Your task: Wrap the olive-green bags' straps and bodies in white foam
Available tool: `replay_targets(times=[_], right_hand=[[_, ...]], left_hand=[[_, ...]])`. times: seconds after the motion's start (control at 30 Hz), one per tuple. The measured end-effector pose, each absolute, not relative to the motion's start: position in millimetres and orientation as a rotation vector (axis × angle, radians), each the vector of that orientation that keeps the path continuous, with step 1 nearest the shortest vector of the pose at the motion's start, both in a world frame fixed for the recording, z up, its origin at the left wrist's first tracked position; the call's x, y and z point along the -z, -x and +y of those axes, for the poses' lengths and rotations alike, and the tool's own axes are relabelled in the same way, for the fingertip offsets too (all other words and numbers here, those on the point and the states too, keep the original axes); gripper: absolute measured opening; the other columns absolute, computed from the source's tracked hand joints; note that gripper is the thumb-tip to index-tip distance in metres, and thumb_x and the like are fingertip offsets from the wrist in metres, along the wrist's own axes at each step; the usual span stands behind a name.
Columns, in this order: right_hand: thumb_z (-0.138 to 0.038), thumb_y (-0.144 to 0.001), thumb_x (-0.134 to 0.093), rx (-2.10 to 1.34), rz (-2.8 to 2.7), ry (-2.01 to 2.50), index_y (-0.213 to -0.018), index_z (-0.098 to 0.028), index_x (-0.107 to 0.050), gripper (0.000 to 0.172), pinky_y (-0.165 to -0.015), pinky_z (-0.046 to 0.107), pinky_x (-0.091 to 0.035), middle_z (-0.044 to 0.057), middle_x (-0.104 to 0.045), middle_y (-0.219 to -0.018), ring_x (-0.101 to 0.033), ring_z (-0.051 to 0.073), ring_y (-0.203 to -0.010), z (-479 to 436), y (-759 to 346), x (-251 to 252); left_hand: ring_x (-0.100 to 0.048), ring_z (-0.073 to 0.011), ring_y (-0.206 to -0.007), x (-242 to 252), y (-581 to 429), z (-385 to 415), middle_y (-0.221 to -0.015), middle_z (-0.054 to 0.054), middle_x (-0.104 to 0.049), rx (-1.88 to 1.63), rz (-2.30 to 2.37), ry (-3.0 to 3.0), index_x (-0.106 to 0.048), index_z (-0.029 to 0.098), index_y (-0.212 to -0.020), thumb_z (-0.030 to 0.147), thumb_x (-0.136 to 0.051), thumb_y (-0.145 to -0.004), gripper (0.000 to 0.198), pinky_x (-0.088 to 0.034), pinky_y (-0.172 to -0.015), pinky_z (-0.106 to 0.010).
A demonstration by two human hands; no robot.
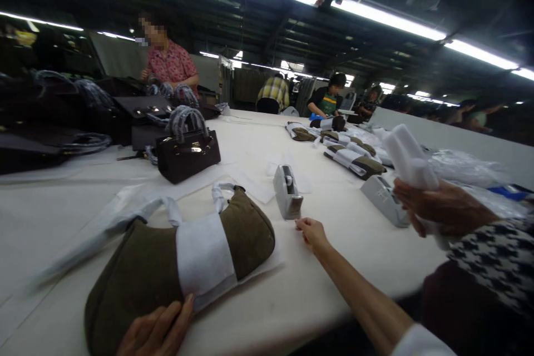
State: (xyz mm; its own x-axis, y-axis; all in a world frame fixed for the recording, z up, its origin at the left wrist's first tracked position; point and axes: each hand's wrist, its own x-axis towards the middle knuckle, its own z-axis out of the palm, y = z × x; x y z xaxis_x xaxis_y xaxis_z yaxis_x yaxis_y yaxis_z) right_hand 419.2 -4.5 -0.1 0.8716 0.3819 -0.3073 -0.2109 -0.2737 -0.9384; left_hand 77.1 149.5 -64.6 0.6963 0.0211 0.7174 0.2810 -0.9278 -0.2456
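Note:
An olive-green handbag (142, 272) lies on the white table, with a white wrap (206, 256) around its middle and white wrapping on its handle. My left hand (161, 328) rests on the bag's near edge, fingers flat against the lower edge of the wrap. Just in front of the grey tape dispenser (287, 192), my right hand (311, 233) is closed in a pinch; what is between the fingertips is too small to make out.
Dark handbags (187, 150) with wrapped handles fill the back left. Wrapped olive bags (354, 161) and a second dispenser (386, 200) lie to the right. A person's hand (442, 206) at the right holds white foam (409, 156). Other people stand behind the table (250, 150).

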Motion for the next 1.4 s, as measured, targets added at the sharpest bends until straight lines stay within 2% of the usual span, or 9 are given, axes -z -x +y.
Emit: replay_targets(times=[0.17,0.33,0.5,0.67,0.87,1.0,1.13,1.27,1.4], right_hand=[[-0.037,-0.066,-0.065,-0.861,-0.427,1.544,-0.071,-0.015,-0.054,0.024,-0.033,0.018,-0.013,-0.005,-0.055,-0.058,-0.027,0.0,-0.033,8,-327,-16],[-0.037,-0.064,-0.065,-1.219,-0.598,1.391,-0.068,-0.014,-0.055,0.026,-0.032,0.018,-0.013,-0.004,-0.056,-0.054,-0.027,0.001,-0.031,46,-240,-26],[-0.036,-0.063,-0.066,-1.224,-0.615,1.466,-0.064,-0.013,-0.055,0.025,-0.032,0.017,-0.015,-0.003,-0.056,-0.054,-0.03,0.001,-0.033,72,-217,-9],[-0.044,-0.063,-0.065,-1.145,-0.572,1.602,-0.055,-0.015,-0.049,0.035,-0.031,0.017,-0.015,-0.004,-0.052,-0.044,-0.031,0.002,-0.029,74,-213,1],[-0.048,-0.063,-0.063,-1.127,-0.48,1.666,-0.055,-0.015,-0.048,0.037,-0.03,0.017,-0.013,-0.003,-0.053,-0.044,-0.033,0.003,-0.026,70,-202,9],[-0.048,-0.064,-0.062,-1.124,-0.44,1.674,-0.054,-0.016,-0.047,0.037,-0.03,0.017,-0.013,-0.003,-0.054,-0.044,-0.035,0.003,-0.027,72,-198,11],[-0.044,-0.065,-0.061,-1.119,-0.432,1.694,-0.053,-0.016,-0.046,0.034,-0.03,0.017,-0.014,-0.003,-0.052,-0.043,-0.034,0.003,-0.027,73,-198,8],[-0.038,-0.067,-0.06,-1.211,-0.433,1.683,-0.061,-0.015,-0.051,0.026,-0.03,0.016,-0.014,-0.003,-0.057,-0.052,-0.031,0.001,-0.029,65,-201,2],[-0.026,-0.068,-0.061,-1.292,-0.334,1.688,-0.072,-0.015,-0.053,0.014,-0.031,0.014,-0.016,-0.002,-0.06,-0.062,-0.033,0.001,-0.032,55,-206,-6]], left_hand=[[-0.058,-0.018,-0.075,57,-77,140,-0.09,-0.008,-0.061,1.101,-0.331,2.622,-0.06,0.02,-0.105,0.006,-0.053,-0.079,0.03,-0.041,-0.07,-0.033],[-0.056,-0.0191,-0.076,58,-74,136,-0.085,-0.008,-0.06,1.077,-0.382,2.683,-0.058,0.018,-0.107,0.009,-0.057,-0.078,0.031,-0.041,-0.066,-0.033],[-0.055,-0.018,-0.076,57,-72,136,-0.084,-0.008,-0.058,1.13,-0.379,2.667,-0.059,0.017,-0.104,0.009,-0.055,-0.079,0.027,-0.041,-0.066,-0.032],[-0.053,-0.018,-0.076,60,-72,137,-0.084,-0.008,-0.058,1.151,-0.385,2.677,-0.059,0.016,-0.106,0.01,-0.056,-0.078,0.028,-0.039,-0.064,-0.032],[-0.054,-0.0188,-0.078,67,-71,138,-0.087,-0.008,-0.06,1.152,-0.382,2.689,-0.059,0.016,-0.105,0.012,-0.055,-0.08,0.026,-0.039,-0.066,-0.033],[-0.052,-0.0179,-0.08,65,-70,139,-0.107,-0.009,-0.061,1.152,-0.363,2.697,-0.059,0.016,-0.104,0.012,-0.054,-0.081,0.024,-0.039,-0.066,-0.034],[-0.051,-0.0158,-0.075,57,-71,139,-0.131,-0.004,-0.048,1.018,-0.351,2.729,-0.061,0.018,-0.096,0.016,-0.054,-0.081,0.017,-0.037,-0.061,-0.033],[-0.05,-0.0169,-0.074,49,-73,139,-0.135,0.001,-0.042,0.889,-0.398,2.749,-0.061,0.022,-0.092,0.02,-0.051,-0.084,0.013,-0.035,-0.06,-0.035],[-0.051,-0.0176,-0.075,45,-74,138,-0.134,0.0,-0.044,0.84,-0.4,2.752,-0.061,0.022,-0.09,0.021,-0.05,-0.084,0.013,-0.034,-0.06,-0.034]])
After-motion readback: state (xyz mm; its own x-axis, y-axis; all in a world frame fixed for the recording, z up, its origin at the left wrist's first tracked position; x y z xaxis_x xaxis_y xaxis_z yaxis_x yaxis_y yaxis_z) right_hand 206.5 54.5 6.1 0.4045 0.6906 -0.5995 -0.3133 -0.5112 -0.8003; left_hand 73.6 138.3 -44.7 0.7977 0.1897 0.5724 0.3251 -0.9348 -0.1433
